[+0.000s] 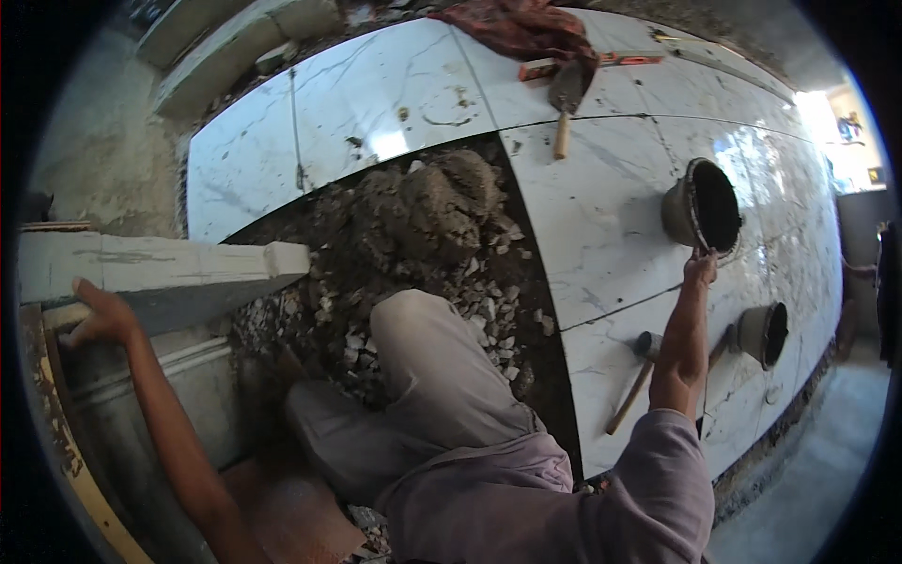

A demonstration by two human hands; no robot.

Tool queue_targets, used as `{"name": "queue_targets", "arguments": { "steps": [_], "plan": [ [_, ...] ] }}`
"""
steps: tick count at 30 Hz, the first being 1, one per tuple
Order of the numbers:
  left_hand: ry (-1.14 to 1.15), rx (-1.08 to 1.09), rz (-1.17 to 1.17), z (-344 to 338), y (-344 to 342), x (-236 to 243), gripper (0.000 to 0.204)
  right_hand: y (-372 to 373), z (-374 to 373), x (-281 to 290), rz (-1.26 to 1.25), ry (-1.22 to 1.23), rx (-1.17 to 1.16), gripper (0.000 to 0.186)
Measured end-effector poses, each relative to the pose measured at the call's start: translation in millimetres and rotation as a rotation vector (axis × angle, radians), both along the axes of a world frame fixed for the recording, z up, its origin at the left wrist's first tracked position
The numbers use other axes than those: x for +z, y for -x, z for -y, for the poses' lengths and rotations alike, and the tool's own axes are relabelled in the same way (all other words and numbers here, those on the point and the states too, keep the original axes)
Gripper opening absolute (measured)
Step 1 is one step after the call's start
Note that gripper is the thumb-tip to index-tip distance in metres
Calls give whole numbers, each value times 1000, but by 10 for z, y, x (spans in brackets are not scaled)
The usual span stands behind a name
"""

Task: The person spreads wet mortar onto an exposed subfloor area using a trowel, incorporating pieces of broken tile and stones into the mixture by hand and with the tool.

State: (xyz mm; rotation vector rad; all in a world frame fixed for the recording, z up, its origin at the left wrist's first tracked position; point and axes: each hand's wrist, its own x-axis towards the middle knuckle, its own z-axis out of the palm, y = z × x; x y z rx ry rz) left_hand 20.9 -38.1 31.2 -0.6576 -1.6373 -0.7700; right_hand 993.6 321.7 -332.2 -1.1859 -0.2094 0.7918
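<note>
My right arm reaches out over the tiles, and my right hand (700, 269) is closed on the near rim of a dark bucket (678, 209). The bucket is tilted, its mouth turned to the right; what is inside is too dark to tell. At the far left, my left hand (103, 318) grips the edge of a pale masonry ledge (178, 261), with some fingers hidden. My bent knee is over a patch of rubble and stones (489, 315). Beyond it sits a mound of wet grey-brown mortar (442, 197).
White marbled tiles (592, 235) border the rubble patch. A mallet (631, 381) and a smaller bucket (759, 336) stand near my right arm. Farther off are a trowel (565, 103), a red spirit level (625, 59) and a dark red cloth (526, 28). Someone's arm (857, 271) shows at the right edge.
</note>
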Motion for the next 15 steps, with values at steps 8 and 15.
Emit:
{"name": "queue_targets", "arguments": {
  "steps": [8, 15],
  "plan": [
    [-188, -231, 294, -228, -757, 24, 98, 2226, -427, -342, 1184, 340, 839, 48],
    [-133, -54, 286, -38, -462, -125, 96, 2944, -1658, -931, 1891, -81, 856, 74]
  ]
}}
